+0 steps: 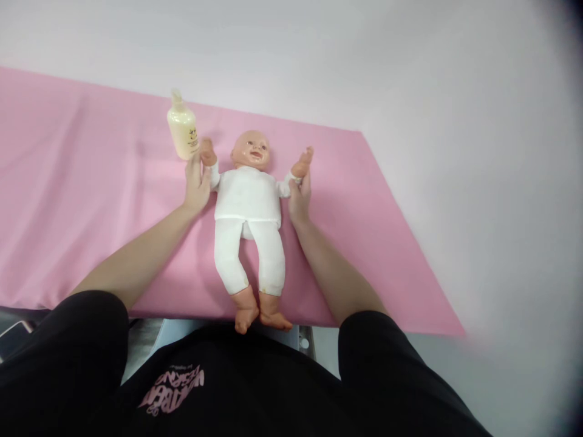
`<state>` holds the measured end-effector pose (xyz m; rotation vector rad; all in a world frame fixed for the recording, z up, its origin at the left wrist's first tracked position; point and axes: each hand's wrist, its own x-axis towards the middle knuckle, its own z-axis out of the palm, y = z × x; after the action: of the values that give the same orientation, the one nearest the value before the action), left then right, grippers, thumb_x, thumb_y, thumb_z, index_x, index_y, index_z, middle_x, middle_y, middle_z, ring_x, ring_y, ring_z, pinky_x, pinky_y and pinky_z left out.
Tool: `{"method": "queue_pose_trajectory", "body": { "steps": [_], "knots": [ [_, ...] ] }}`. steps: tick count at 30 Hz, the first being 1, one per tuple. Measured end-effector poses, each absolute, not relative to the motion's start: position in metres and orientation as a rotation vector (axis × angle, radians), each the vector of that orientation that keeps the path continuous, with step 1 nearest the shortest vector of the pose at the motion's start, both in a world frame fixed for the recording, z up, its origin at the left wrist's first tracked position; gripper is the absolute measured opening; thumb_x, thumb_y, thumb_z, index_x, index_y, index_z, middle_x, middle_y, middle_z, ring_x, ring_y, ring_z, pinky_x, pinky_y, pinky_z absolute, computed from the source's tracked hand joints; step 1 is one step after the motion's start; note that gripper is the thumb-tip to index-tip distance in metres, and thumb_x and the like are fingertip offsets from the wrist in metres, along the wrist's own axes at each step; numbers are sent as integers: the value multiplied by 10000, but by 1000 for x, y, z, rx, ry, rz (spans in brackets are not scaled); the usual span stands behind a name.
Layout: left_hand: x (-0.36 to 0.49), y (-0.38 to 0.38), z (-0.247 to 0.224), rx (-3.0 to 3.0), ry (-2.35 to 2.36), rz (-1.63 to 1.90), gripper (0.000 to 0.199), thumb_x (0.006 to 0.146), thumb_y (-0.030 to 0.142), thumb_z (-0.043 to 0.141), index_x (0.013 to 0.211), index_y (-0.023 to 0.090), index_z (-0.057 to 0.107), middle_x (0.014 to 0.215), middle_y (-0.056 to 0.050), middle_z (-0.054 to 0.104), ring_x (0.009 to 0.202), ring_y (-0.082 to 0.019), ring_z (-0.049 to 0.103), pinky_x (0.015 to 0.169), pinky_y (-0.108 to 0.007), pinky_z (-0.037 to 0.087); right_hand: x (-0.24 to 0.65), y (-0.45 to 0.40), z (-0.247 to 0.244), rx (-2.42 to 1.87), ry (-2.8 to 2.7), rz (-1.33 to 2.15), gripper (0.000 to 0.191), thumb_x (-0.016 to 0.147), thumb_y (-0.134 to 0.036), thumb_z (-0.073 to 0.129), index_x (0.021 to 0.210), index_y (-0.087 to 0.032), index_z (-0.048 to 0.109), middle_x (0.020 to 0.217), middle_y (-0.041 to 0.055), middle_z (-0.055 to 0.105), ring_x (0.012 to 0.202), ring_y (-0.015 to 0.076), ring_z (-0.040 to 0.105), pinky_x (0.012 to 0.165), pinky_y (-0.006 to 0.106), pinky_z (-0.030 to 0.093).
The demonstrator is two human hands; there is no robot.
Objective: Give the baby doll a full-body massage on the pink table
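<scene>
A baby doll (248, 194) in a white top and trousers lies on its back, head away from me, arms raised and bare feet at the near edge. My left hand (197, 187) is at the doll's arm on the left, thumb against the wrist and fingers along its outer side. On the other side my right hand (299, 199) has its thumb over the white sleeve, with the fingers partly hidden behind the doll's forearm. Close beyond my left fingertips stands a pale yellow pump bottle (183, 130).
A pink cover (364, 243) spreads over the table, with soft folds at left and a slanting right edge. Behind it is a pale wall or floor (319, 54). A dark flat object (16, 340) with a light rim shows at lower left.
</scene>
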<state>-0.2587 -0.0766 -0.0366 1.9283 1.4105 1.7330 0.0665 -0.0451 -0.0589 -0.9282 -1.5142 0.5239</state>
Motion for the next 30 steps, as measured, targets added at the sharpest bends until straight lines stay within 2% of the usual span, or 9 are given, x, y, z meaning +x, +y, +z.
{"method": "queue_pose_trajectory", "body": {
  "steps": [3, 7, 13, 18, 22, 30],
  "knots": [
    [-251, -84, -30, 2194, 1383, 1513, 734, 1031, 751, 387, 1545, 240, 508, 1576, -176, 546, 1508, -343, 469, 1292, -555, 322, 58, -59, -52, -953, -1708, 426, 695, 1023, -615, 472, 1633, -291, 398, 1596, 114, 536, 1530, 298, 461, 1312, 572, 344],
    [-244, -85, -28, 2430, 1293, 1293, 686, 1054, 684, 392, 1509, 206, 581, 1485, -184, 634, 1393, -349, 587, 1225, -570, 417, 54, -66, -48, -984, -1908, 348, 567, 1033, -501, 476, 1561, -299, 525, 1512, 91, 616, 1439, 292, 537, 1307, 561, 370],
    [-243, -86, -27, 2416, 1347, 1330, 667, 1078, 647, 371, 1502, 180, 585, 1475, -185, 641, 1367, -326, 603, 1213, -536, 441, 56, -65, -48, -984, -1913, 346, 578, 1038, -465, 445, 1584, -282, 489, 1519, 102, 604, 1444, 288, 530, 1296, 545, 390],
    [-243, -89, -24, 2370, 1367, 1328, 670, 1066, 677, 384, 1498, 206, 583, 1477, -169, 642, 1379, -318, 590, 1227, -532, 428, 56, -65, -47, -995, -1905, 386, 574, 1036, -481, 421, 1571, -289, 501, 1533, 95, 599, 1453, 296, 518, 1310, 574, 357],
    [-243, -89, -24, 2374, 1377, 1316, 702, 1063, 694, 361, 1488, 183, 589, 1473, -183, 640, 1372, -323, 594, 1224, -538, 428, 56, -66, -45, -1003, -1909, 404, 583, 1020, -478, 434, 1562, -276, 507, 1536, 104, 598, 1462, 317, 507, 1315, 607, 335],
    [-241, -90, -23, 2368, 1381, 1286, 684, 1061, 677, 377, 1493, 188, 583, 1476, -188, 631, 1374, -339, 582, 1224, -568, 419, 56, -67, -46, -995, -1930, 367, 569, 1011, -418, 466, 1564, -289, 501, 1545, 84, 591, 1465, 290, 510, 1311, 559, 363]
  ]
}}
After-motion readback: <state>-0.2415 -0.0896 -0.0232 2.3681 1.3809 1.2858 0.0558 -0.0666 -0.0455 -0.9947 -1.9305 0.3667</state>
